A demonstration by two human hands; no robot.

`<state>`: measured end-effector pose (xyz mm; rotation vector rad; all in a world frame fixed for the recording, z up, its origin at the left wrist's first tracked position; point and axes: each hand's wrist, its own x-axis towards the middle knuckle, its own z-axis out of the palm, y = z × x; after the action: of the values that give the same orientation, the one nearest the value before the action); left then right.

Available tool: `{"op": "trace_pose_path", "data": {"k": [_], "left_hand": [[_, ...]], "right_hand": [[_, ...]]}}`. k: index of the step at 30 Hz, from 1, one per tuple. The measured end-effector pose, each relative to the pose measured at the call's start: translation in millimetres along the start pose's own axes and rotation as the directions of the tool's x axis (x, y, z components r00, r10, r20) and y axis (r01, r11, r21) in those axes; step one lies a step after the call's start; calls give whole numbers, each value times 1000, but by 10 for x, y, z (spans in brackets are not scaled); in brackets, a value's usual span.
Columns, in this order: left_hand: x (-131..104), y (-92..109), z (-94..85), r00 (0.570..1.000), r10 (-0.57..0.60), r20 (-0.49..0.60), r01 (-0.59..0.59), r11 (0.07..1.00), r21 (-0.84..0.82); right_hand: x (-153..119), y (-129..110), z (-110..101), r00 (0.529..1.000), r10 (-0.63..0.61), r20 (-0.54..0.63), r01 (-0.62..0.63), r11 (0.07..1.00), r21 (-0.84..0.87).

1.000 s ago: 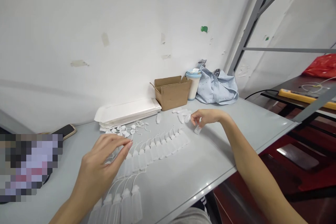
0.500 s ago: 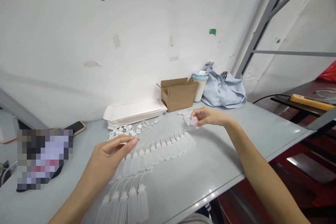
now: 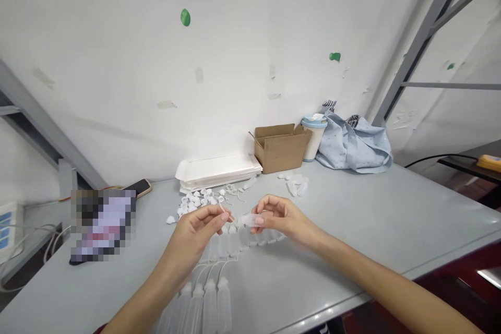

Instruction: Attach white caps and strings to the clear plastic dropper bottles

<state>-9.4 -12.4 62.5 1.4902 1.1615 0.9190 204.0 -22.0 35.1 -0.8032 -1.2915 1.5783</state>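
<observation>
Bright, soft light; glints on table edge [image 3: 321, 313]

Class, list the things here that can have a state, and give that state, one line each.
Left hand, pinching a white string
Right hand, closed around a clear bottle
Front bottles, lying side by side
Caps, loose, heaped
White stack, lying flat
Cardboard box, open on top
Cup, upright, lidded
Blue bag, slumped
Phone, lying flat
</observation>
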Motion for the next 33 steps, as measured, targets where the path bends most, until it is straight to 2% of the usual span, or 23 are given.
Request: {"op": "trace_pose_path", "data": {"k": [4, 16, 24, 27, 31, 33], "left_hand": [[-5, 0, 19, 1000, 9, 18, -9, 1000, 21], [-41, -29, 84, 996, 49, 70, -43, 995, -87], [-16, -78, 107, 994, 65, 93, -55, 993, -103], [-38, -63, 122, 993, 71, 98, -63, 995, -83], [-80, -15, 135, 990, 74, 116, -71, 997, -35], [-91, -5, 140, 990, 91, 110, -88, 996, -28]], "right_hand": [[16, 20, -46, 1000, 26, 2, -26, 999, -21], [10, 43, -36, 999, 36, 19, -35, 999, -15], [-4, 100, -15, 992, 79, 102, -74, 996, -48], [-30, 108, 24, 994, 25, 110, -16, 997, -82], [-78, 112, 86, 982, -175, 73, 187, 956, -227], [-101, 105, 112, 971, -233, 61, 240, 917, -320]]}}
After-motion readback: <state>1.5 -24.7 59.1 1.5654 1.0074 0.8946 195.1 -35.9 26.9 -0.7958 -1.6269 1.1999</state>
